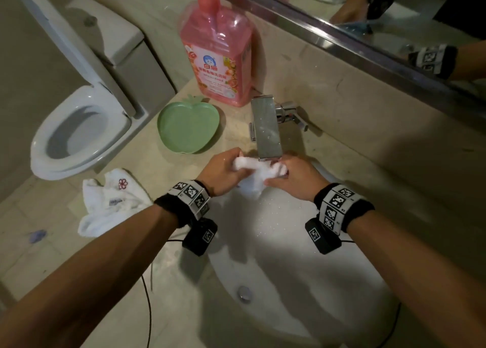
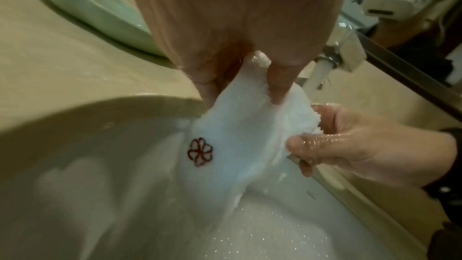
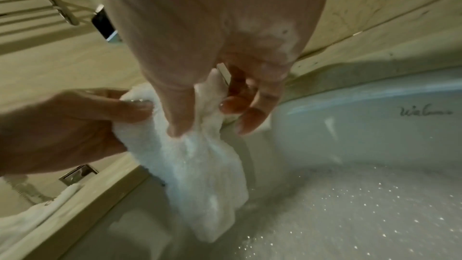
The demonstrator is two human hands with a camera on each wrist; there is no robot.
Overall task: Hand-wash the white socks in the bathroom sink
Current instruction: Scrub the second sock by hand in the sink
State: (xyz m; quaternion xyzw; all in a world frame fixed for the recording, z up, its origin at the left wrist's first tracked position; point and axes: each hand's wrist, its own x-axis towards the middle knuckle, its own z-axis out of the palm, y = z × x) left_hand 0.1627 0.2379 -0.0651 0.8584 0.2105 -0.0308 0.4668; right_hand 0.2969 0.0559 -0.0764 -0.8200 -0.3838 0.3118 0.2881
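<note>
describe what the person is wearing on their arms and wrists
Both forearms are bare, with no sleeves. The left hand and right hand carry no gloves. Each wrist wears a black fuzzy wristband wrapped with white blocks printed with black square markers. A small black camera box hangs under each wrist, trailing a thin black cable.

Upper left of your head view you've got a toilet [image 1: 79, 126] with its lid up. A pink bottle [image 1: 217, 50] stands at top centre on the counter [image 1: 368, 142] — just below it, a green apple-shaped dish [image 1: 188, 129]. A mirror [image 1: 381, 11] crosses the upper right.
</note>
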